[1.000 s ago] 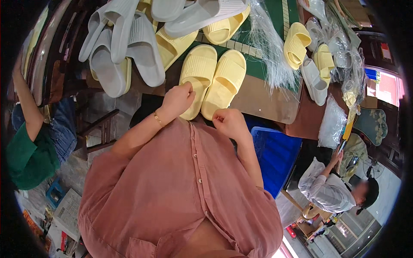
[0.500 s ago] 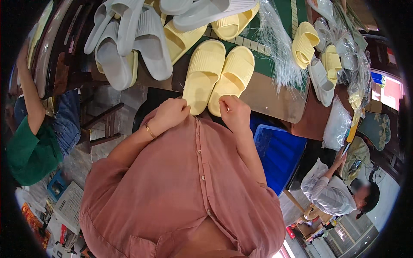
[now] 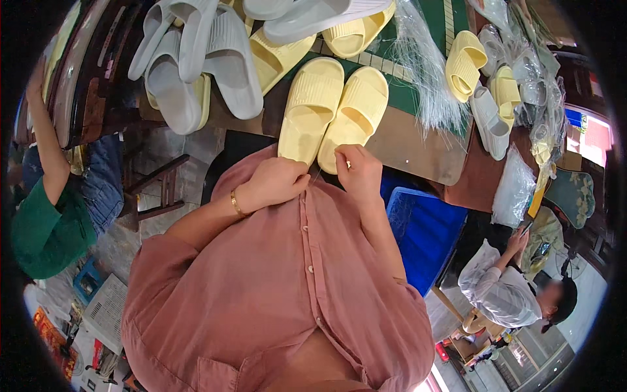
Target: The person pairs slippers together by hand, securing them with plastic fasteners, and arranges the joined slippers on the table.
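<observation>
A pair of pale yellow slippers (image 3: 332, 111) lies side by side on the brown table top (image 3: 405, 147), heels toward me. My left hand (image 3: 274, 183), with a gold bracelet on its wrist, is curled shut just below the left slipper's heel. My right hand (image 3: 358, 171) is pinched shut at the right slipper's heel. I cannot tell whether anything thin is held between the fingers. Both hands sit close together over the front of my pink shirt.
Grey slippers (image 3: 196, 65) and more yellow ones (image 3: 465, 62) are piled on the table's far side. Beside them lie a bundle of clear plastic strands (image 3: 428, 91) and bagged slippers (image 3: 516, 91). A blue crate (image 3: 424, 228) stands at my right. A person in green (image 3: 46, 222) sits left; another person (image 3: 506, 294) sits lower right.
My left hand has drawn back from the left slipper's heel toward my chest. My right hand has risen to the right slipper's heel, so both hands now sit close together.
</observation>
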`<state>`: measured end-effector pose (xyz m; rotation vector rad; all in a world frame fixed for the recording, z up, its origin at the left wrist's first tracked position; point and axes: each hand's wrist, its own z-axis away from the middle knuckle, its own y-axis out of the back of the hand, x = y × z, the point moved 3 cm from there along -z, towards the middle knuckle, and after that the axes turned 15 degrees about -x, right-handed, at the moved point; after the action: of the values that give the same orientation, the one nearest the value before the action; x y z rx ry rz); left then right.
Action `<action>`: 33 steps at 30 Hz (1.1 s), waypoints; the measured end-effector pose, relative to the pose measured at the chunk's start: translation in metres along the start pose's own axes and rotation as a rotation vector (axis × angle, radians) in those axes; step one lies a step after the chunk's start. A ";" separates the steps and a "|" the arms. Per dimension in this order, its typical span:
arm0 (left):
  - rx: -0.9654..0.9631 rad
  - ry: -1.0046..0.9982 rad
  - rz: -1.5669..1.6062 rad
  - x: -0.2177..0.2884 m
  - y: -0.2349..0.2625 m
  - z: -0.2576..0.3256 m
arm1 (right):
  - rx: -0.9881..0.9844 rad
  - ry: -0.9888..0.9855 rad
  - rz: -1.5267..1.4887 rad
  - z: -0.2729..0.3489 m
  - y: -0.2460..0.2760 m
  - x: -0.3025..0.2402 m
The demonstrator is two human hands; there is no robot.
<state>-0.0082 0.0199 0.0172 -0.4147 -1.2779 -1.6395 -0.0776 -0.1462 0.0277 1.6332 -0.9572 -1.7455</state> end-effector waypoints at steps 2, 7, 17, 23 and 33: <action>-0.030 -0.026 -0.003 0.006 0.000 0.002 | -0.011 -0.024 0.004 0.002 0.000 0.001; -0.096 -0.104 -0.045 0.020 -0.001 0.004 | -0.053 -0.074 0.006 0.009 -0.001 0.002; 0.118 0.122 -0.059 -0.008 0.011 -0.013 | 0.034 -0.152 0.020 0.001 -0.012 0.024; 0.108 0.198 -0.070 -0.018 0.009 -0.015 | 0.025 -0.167 0.035 -0.003 -0.019 0.029; -0.170 0.046 -0.052 0.011 -0.011 -0.015 | 0.001 -0.177 0.065 0.006 -0.025 0.035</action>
<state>-0.0184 0.0015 0.0131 -0.4476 -1.1277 -1.7987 -0.0849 -0.1586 -0.0135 1.4505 -1.0796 -1.8686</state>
